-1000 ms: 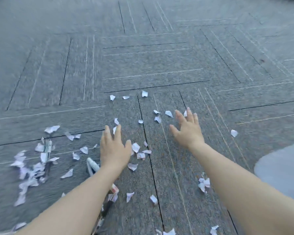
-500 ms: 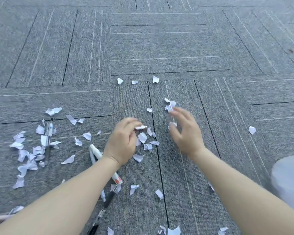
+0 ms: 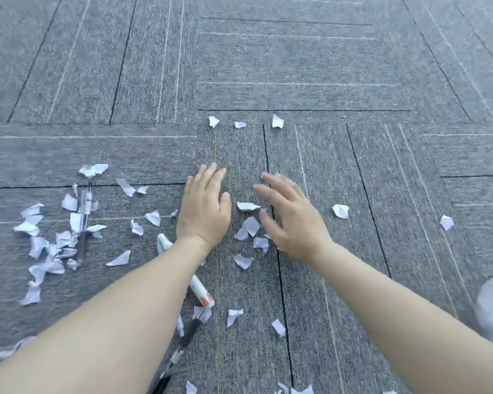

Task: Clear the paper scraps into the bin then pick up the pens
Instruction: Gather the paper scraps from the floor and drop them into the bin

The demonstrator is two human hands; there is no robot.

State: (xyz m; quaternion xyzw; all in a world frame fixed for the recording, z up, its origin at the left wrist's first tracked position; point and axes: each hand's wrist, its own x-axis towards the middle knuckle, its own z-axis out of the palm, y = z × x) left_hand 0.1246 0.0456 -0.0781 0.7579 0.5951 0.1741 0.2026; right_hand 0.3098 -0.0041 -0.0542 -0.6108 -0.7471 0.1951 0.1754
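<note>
Bare-skinned, the left hand (image 3: 204, 211) lies palm down with fingers straight and close together on the grey carpet-tile floor (image 3: 296, 66), holding nothing. The right hand (image 3: 289, 217) hovers just beside it, fingers spread and slightly blurred, also holding nothing. Between the two hands lies a small cluster of torn white paper scraps (image 3: 251, 226); whether the right fingertips touch any of them cannot be told. More scraps are scattered around: three in a row farther ahead, two off to the right, several near the forearms. A white marker pen with a red-printed end (image 3: 201, 291) lies partly under the left forearm, and a black pen (image 3: 188, 334) lies just beyond its end. Well to the left, a clear-barrelled pen with a black grip (image 3: 83, 220) lies among a denser heap of scraps
</note>
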